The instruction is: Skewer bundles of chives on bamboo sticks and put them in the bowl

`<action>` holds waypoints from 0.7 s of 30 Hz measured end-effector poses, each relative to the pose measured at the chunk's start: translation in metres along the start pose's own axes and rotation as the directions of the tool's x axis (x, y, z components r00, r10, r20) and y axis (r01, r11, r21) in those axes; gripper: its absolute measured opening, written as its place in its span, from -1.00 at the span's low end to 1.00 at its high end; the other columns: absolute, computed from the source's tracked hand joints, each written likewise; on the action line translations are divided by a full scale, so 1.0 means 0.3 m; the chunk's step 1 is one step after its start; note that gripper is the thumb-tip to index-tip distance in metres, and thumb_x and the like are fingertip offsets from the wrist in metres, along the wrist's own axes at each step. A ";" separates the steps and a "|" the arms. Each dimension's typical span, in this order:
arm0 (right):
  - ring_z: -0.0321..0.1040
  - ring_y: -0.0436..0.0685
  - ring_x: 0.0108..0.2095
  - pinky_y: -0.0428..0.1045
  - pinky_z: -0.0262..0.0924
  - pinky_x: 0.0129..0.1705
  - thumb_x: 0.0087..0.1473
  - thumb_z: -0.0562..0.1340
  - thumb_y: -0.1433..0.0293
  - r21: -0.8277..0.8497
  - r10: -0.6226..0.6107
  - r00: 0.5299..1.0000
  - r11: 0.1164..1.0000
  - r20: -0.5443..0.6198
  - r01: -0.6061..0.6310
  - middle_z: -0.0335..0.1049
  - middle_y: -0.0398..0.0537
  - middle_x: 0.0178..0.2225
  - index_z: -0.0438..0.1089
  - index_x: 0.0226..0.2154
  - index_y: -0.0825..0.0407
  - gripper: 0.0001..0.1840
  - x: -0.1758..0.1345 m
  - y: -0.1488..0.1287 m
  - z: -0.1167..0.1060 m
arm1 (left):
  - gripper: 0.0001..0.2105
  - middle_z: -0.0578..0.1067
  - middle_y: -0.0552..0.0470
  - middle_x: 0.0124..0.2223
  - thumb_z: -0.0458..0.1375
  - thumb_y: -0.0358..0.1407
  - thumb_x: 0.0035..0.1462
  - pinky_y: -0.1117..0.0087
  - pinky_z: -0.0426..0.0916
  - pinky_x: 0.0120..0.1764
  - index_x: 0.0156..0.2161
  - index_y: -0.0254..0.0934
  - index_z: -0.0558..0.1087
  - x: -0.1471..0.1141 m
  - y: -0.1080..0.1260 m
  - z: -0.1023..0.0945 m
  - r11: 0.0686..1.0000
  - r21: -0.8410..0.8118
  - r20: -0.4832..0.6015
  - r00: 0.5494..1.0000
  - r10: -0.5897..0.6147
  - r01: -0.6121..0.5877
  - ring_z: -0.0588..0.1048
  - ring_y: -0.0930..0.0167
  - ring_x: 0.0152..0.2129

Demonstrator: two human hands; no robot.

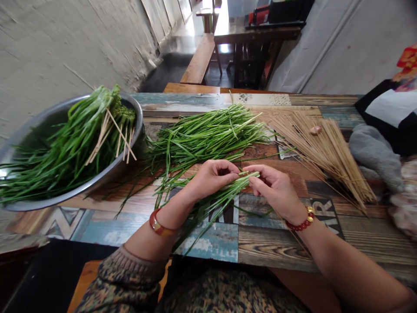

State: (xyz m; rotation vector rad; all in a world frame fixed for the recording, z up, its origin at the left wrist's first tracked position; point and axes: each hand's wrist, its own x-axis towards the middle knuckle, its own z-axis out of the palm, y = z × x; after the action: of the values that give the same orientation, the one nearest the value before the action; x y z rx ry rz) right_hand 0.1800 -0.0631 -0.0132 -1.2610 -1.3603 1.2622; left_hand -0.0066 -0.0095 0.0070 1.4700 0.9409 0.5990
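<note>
My left hand (216,176) is closed round a small bunch of garlic chives (224,195), whose green leaves trail toward the front of the table. At the pale stem ends, the fingers of my right hand (273,187) are pinched together. A thin bamboo skewer (301,243) runs out below my right wrist, in line with that hand; its tip is hidden by the fingers and stems. Just beyond both hands lies a loose pile of chives (215,130). Many bare bamboo skewers (335,152) are spread to the right, with a small pinkish piece (315,130) on top.
A metal basin (138,117) at the left holds skewered chive bundles (104,117), their sticks poking up. Grey cloth (374,150) and a clear plastic bag (405,200) sit at the right edge of the patterned table (208,248). Beyond are a bench (198,58) and another table.
</note>
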 end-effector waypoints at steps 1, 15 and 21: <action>0.25 -0.08 -0.61 -0.15 0.14 -0.58 0.08 0.21 0.38 0.003 -0.002 1.000 1.000 -0.002 0.002 0.30 -0.25 -0.59 0.42 -0.16 0.08 -0.76 0.000 0.002 0.000 | -0.80 0.48 0.03 -0.43 0.22 -0.26 0.00 0.53 0.23 -0.44 -0.38 -0.43 0.49 0.000 0.002 0.002 1.000 -0.008 -0.008 1.000 -0.001 0.001 0.35 0.54 -0.53; 0.21 -0.08 -0.65 -0.15 0.08 -0.61 0.07 0.19 0.37 -0.103 -0.018 1.000 0.995 -0.002 0.017 0.26 -0.25 -0.63 0.44 -0.26 0.11 -0.81 0.002 -0.010 0.015 | -0.79 0.40 0.09 -0.52 0.19 -0.24 0.03 0.54 0.15 -0.50 -0.43 -0.42 0.47 -0.002 0.013 0.014 0.997 -0.074 -0.051 0.998 -0.025 0.022 0.27 0.57 -0.58; 0.19 -0.06 -0.62 -0.13 0.09 -0.59 0.07 0.18 0.38 -0.211 -0.069 0.997 0.975 -0.020 0.063 0.34 -0.18 -0.56 0.46 -0.24 0.10 -0.79 0.002 -0.003 0.017 | -0.78 0.38 0.10 -0.54 0.19 -0.23 0.04 0.55 0.15 -0.50 -0.44 -0.41 0.46 -0.003 0.009 0.019 0.995 -0.104 -0.036 0.999 -0.011 0.007 0.27 0.58 -0.60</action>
State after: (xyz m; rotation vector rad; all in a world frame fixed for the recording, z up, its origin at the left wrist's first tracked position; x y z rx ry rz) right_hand 0.1748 -0.0630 -0.0128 -1.3599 -1.5348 1.0727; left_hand -0.0019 -0.0132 0.0089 1.3649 0.9305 0.6602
